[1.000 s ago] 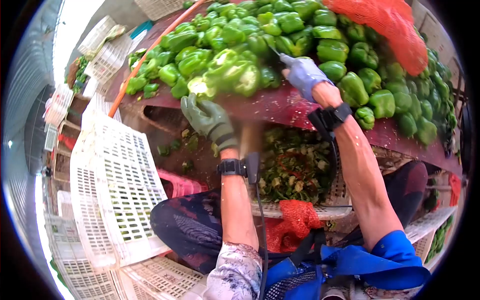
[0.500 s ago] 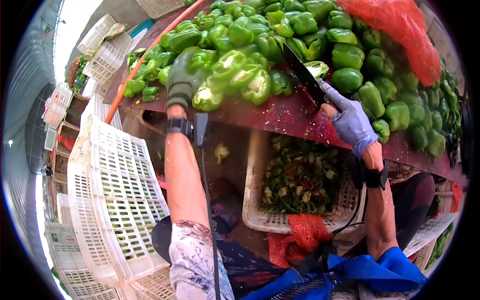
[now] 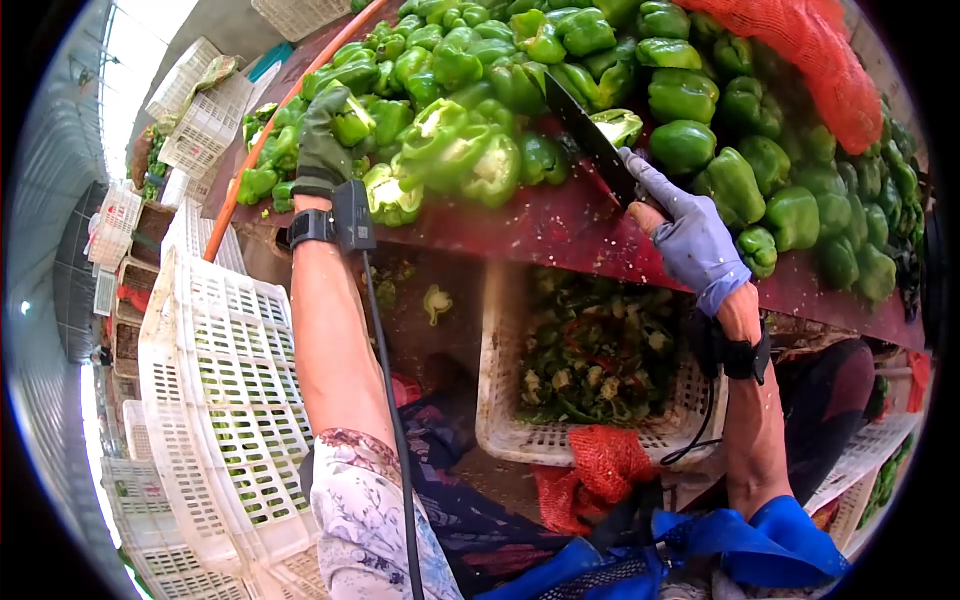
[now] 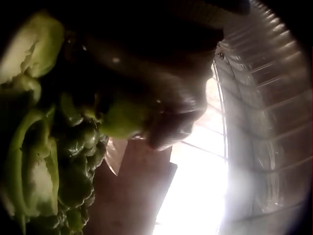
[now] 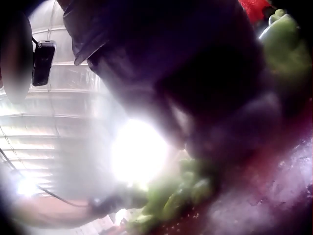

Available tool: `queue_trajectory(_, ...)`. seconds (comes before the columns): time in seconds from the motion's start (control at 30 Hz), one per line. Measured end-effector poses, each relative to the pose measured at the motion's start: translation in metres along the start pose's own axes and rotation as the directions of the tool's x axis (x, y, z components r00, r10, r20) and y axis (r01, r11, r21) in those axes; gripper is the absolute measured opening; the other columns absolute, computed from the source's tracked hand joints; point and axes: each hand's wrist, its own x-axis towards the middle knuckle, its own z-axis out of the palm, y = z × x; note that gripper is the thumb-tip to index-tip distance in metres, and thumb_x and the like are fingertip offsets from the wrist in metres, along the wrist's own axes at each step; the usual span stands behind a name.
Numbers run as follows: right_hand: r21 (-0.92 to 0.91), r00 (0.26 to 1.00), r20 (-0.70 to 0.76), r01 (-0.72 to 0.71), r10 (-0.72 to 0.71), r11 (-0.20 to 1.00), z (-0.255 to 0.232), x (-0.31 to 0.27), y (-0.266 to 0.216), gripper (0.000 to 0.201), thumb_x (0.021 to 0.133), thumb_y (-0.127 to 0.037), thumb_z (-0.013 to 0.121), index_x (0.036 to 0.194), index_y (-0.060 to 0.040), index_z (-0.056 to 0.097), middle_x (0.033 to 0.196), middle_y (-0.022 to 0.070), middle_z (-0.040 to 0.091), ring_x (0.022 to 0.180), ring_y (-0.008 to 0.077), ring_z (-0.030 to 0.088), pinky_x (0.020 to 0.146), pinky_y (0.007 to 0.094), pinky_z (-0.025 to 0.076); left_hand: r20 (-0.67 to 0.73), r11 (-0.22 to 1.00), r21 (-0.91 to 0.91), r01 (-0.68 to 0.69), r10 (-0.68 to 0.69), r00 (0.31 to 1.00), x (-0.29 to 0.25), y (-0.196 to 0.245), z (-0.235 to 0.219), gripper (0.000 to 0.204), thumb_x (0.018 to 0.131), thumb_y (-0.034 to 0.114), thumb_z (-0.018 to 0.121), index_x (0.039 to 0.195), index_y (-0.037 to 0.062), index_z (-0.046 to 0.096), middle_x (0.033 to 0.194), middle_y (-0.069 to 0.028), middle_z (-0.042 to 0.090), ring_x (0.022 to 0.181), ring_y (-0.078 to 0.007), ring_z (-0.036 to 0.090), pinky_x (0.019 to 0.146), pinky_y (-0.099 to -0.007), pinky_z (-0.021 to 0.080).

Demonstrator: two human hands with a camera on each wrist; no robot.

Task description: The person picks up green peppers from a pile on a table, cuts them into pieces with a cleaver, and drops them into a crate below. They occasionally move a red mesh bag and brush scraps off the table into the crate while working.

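In the head view my left hand (image 3: 322,145), in a dark green glove, reaches to the left end of the pile and holds a green bell pepper (image 3: 351,122). The left wrist view is dark, but the pepper (image 4: 124,117) shows beneath the curled fingers. My right hand (image 3: 695,245), in a pale purple glove with a bare thumb, grips a knife (image 3: 590,140) above the front of the red table (image 3: 560,225), its index finger stretched toward the blade. Next to the blade lies a cut pepper (image 3: 618,126). More cut peppers (image 3: 492,168) show pale insides between the hands.
Whole green peppers (image 3: 683,97) cover the table behind, with a red mesh bag (image 3: 800,60) at back right. An orange pole (image 3: 232,205) runs along the left. Below, a white crate (image 3: 490,380) holds pepper scraps; white crates (image 3: 235,400) stand at left.
My left hand has moved left and away from me, from the cut peppers to the pile's left end. My right hand has drawn the knife back and rightward to the table's front.
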Motion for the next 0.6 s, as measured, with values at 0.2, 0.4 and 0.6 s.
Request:
queue_trajectory(0.2,-0.021,0.984,0.067,-0.163,0.165,0.986,-0.007,-0.002,-0.010,0.051,0.094,-0.011,0.063,0.143,-0.0138,0.051,0.114,0.0231,0.068,0.102,0.0164,0.066,0.091,0.0310,0.048,0.246,0.930,0.360,-0.068,-0.025,0.969,0.003,0.015,0.038,0.045,0.078,0.025,0.072,0.120,0.0105,0.065,0.106,-0.0134,0.069,0.093,-0.0257,0.066,0.082,-0.0380,0.053)
queue_trajectory(0.4,0.057,0.991,0.049,-0.129,0.127,0.990,-0.010,-0.008,-0.003,0.051,0.094,-0.009,0.062,0.143,-0.0078,0.050,0.127,0.0218,0.064,0.113,0.0165,0.063,0.098,0.0297,0.045,0.237,0.917,0.400,-0.006,-0.097,0.967,0.036,0.008,0.052,0.048,0.080,0.035,0.071,0.120,0.0089,0.067,0.108,-0.0172,0.070,0.096,-0.0289,0.067,0.086,-0.0369,0.052)
queue_trajectory(0.6,0.070,0.994,0.012,-0.112,0.112,0.991,-0.008,-0.006,0.001,0.050,0.093,-0.008,0.062,0.142,-0.0077,0.051,0.127,0.0204,0.063,0.110,0.0166,0.062,0.097,0.0297,0.046,0.381,0.863,0.501,-0.063,-0.154,0.912,0.045,-0.071,0.051,0.058,0.079,0.042,0.073,0.126,0.0077,0.065,0.114,-0.0228,0.069,0.101,-0.0346,0.067,0.093,-0.0371,0.050)
